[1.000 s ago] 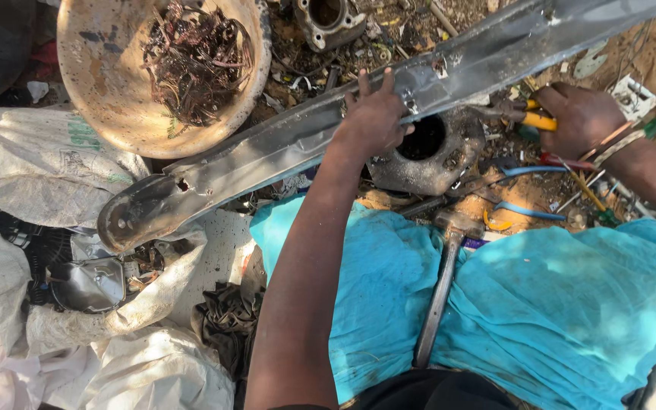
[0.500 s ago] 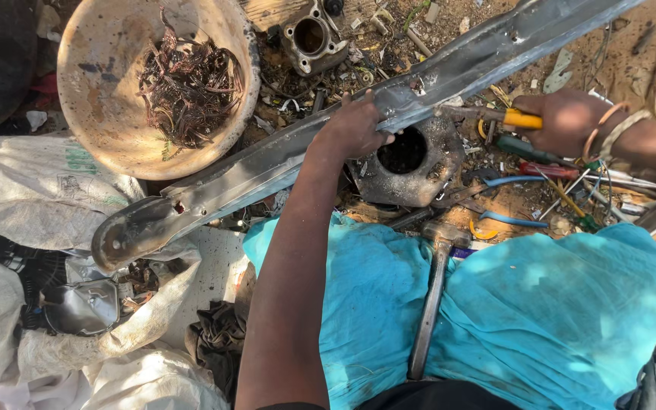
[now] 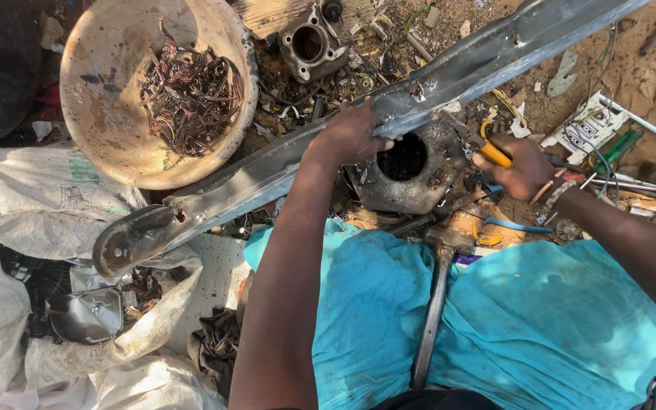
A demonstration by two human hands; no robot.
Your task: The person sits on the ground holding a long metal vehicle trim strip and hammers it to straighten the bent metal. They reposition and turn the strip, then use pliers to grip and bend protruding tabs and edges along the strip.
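My left hand grips the edge of a long grey metal bar that runs diagonally from lower left to upper right. My right hand is closed around an orange-handled tool, its tip pointing toward the bar near a dark round-holed metal casing. A hammer lies on the teal cloth over my lap, between my arms.
A tan bowl holding tangled copper wire sits upper left. White sacks with scrap parts lie at left. A small engine part, a white socket plate, wires and loose tools litter the dirt ground at the top and right.
My right hand has drawn in toward the bar with the orange-handled tool. The view has shifted, so bar and bowl sit lower in frame. My left hand keeps its hold on the bar.
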